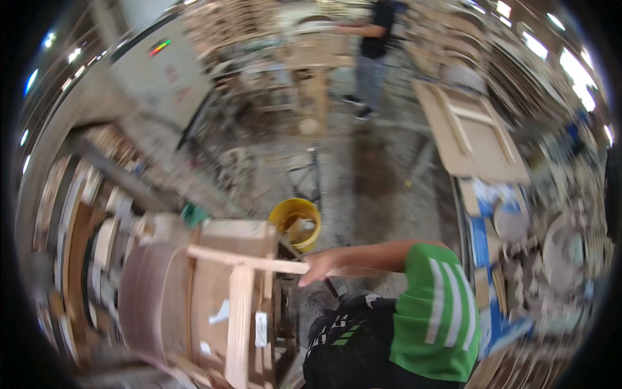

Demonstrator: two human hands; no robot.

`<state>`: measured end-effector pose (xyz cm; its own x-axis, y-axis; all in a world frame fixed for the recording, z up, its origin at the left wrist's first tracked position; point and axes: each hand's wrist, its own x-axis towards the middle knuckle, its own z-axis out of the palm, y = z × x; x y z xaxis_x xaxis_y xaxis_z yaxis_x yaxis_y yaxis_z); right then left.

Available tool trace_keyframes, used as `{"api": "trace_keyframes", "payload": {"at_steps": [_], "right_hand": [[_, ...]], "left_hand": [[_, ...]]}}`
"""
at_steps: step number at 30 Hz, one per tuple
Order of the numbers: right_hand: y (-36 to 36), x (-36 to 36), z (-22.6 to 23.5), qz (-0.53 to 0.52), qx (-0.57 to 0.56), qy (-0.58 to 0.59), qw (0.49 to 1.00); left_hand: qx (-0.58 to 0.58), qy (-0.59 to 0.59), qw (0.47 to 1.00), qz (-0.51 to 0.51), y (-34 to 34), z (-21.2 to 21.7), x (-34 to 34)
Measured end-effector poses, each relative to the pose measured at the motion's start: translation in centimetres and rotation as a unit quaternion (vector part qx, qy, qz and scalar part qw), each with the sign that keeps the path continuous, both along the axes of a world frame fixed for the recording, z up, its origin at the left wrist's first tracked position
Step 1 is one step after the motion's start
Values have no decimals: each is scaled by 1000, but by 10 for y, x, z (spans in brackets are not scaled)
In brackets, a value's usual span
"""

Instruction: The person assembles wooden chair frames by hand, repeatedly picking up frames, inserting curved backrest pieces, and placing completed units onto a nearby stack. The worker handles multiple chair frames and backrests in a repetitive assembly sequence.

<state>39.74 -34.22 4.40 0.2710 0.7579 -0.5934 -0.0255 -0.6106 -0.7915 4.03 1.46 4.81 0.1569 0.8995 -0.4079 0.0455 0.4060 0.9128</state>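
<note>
My right hand (319, 266) reaches across from the right, below a green sleeve with white stripes. Its fingers are closed round a pale wooden frame (240, 321), near one end of its long bar. A second bar joins that one in a T and runs toward the lower edge. The frame lies over a wooden work surface (214, 282) that carries small white paper pieces (261, 329). Left of it stands a curved brown wooden panel (146, 305). My left hand does not show.
A yellow bucket (295, 223) with scraps stands beyond the work surface. At right, another wooden frame (476, 117) lies on a flat board (447, 139). A grey cabinet (162, 74) stands at the far left. Another person (372, 58) works at the back among stacked wood.
</note>
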Motion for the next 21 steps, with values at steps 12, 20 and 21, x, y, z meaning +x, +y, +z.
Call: {"api": "trace_keyframes", "payload": {"at_steps": [12, 20, 21], "right_hand": [[-103, -75, -53, -136, -35, -283, 949], [-235, -117, -61, -310, -84, -233, 918], [-252, -121, -62, -332, -80, -232, 911]], "left_hand": [[132, 91, 975, -154, -88, -25, 78], [189, 123, 960, -164, -168, -21, 70], [195, 126, 958, -170, -180, -21, 69]]}}
